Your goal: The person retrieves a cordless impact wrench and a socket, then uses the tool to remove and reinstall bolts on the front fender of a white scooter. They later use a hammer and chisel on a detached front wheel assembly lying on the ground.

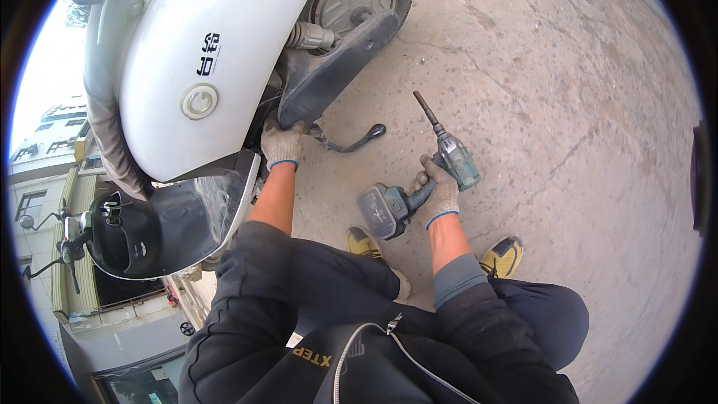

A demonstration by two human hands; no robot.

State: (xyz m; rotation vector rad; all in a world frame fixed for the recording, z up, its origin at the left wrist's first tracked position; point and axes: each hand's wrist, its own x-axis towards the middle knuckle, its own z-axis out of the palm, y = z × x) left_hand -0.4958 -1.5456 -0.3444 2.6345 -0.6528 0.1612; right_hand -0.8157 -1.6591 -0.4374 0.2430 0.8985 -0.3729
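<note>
My left hand, in a knitted work glove, is closed at the near end of a dark grey cover beside the rear wheel of a white electric scooter. Its fingertips disappear into the gap by the scooter's frame, so what they pinch is hidden. In my gloved right hand is a green and black cordless impact driver, gripped by the handle. Its long metal socket bit points away from me, and a bulky battery sits at its base.
A kickstand with a rounded black tip sticks out to the right of my left hand. The rear wheel stands beyond the cover. Cracked concrete spreads to the right. My yellow shoes are below the driver.
</note>
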